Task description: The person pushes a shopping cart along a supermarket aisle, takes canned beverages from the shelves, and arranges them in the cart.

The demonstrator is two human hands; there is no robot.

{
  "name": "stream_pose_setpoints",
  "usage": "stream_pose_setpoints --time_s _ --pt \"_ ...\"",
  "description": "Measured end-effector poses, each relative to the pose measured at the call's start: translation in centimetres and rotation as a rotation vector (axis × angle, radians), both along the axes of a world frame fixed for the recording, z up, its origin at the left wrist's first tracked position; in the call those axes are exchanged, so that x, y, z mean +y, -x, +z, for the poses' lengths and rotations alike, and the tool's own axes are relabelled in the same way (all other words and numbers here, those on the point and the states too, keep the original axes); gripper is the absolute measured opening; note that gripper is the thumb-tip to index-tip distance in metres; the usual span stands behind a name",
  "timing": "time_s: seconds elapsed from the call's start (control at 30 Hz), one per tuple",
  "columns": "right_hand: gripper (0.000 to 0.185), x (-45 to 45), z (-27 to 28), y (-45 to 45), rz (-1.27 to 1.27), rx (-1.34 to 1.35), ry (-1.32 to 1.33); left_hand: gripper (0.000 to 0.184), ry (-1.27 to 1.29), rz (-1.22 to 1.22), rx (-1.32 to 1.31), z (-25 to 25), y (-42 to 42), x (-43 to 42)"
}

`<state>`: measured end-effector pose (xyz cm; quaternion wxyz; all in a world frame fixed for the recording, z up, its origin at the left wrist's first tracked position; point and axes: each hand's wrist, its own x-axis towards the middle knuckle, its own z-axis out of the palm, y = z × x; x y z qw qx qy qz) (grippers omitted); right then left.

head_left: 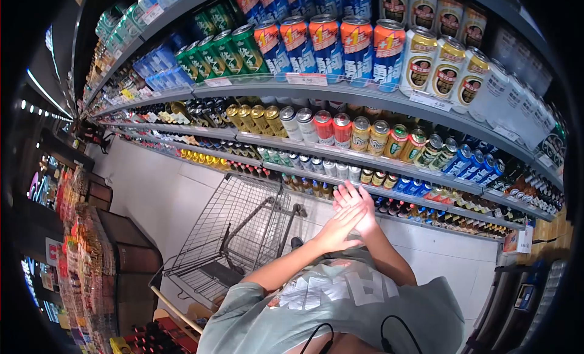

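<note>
In front of my chest, my two hands touch each other. My left hand (342, 230) lies across the palm of my right hand (363, 209), its fingers stretched out. The right hand's fingers are also extended, pointing up toward the shelf. Neither hand shows anything held. Nearest beyond them are the lower rows of cans on the shelf (389, 199). To the left of my hands stands a wire shopping cart (222, 270), with no goods visible in its basket.
Orange-and-blue cans (325, 46), green cans (249, 48) and white-and-gold cans (418, 60) line an upper shelf. More cans (324, 127) fill the shelf below. Packed goods (85, 256) stand on a display at left. Pale floor tiles (146, 174) run along the shelves.
</note>
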<state>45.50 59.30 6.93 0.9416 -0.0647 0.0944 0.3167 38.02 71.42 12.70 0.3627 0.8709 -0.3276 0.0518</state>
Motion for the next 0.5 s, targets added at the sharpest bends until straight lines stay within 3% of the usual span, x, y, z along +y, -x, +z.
stream_pose_setpoints --time_s 0.1,0.2,0.3,0.5 --pt "0.043 -3.5 -1.8 1.6 -0.162 -0.072 -0.158 0.099 -0.102 -0.192 0.024 -0.5 -0.6 -2.4" --pt "0.047 -6.1 -5.4 3.2 -0.381 -0.118 -0.312 0.091 -0.146 -0.267 -0.014 -1.3 -0.5 -5.8" --pt "0.041 -8.6 -5.7 4.5 -0.518 -0.154 -0.316 0.07 0.074 -0.291 -0.098 -2.7 -0.1 -9.1" --pt "0.035 -8.0 -6.2 5.4 -0.552 -0.038 -0.263 0.06 0.142 -0.205 -0.125 -5.6 -0.2 -9.2"
